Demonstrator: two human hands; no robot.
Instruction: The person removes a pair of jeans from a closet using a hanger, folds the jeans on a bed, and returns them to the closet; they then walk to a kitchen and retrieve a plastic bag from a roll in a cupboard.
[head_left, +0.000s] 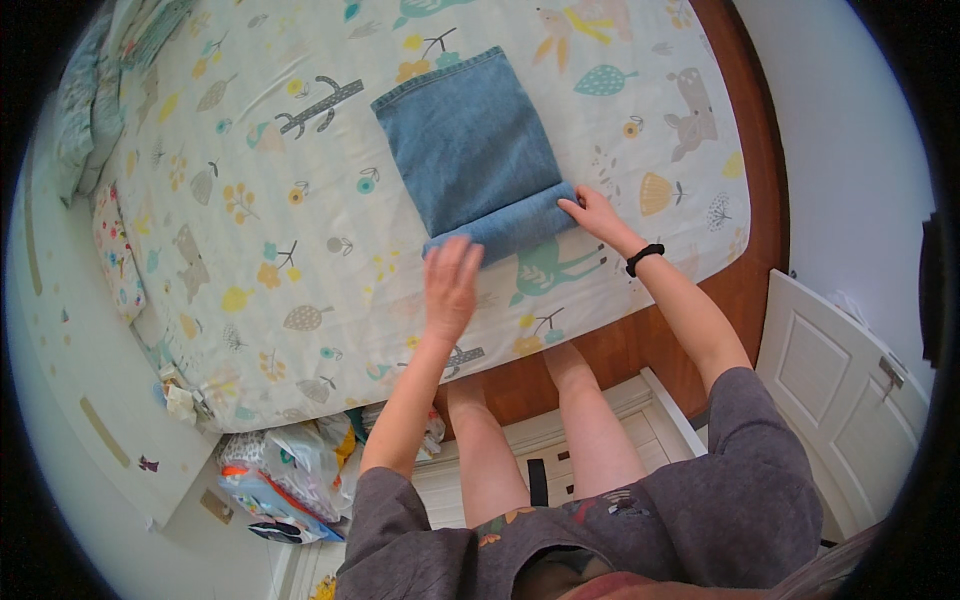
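Observation:
A blue denim garment (472, 142) lies on a bed sheet printed with animals and plants (247, 180). Its near end is rolled or folded into a thick band, while the rest is flat with a stitched hem at the far edge. My left hand (450, 289), slightly blurred, is at the left end of the band with its fingertips over the near edge. At the band's right end, my right hand (589, 214) pinches the denim between thumb and fingers. A black band circles my right wrist.
Pillows (90, 127) and a small floral cushion (118, 255) lie at the bed's left side. Bags of goods (292, 480) stand on the floor by the bed's near left corner. A brown wooden bed frame (761, 150) edges the right side, near a white door (840, 382).

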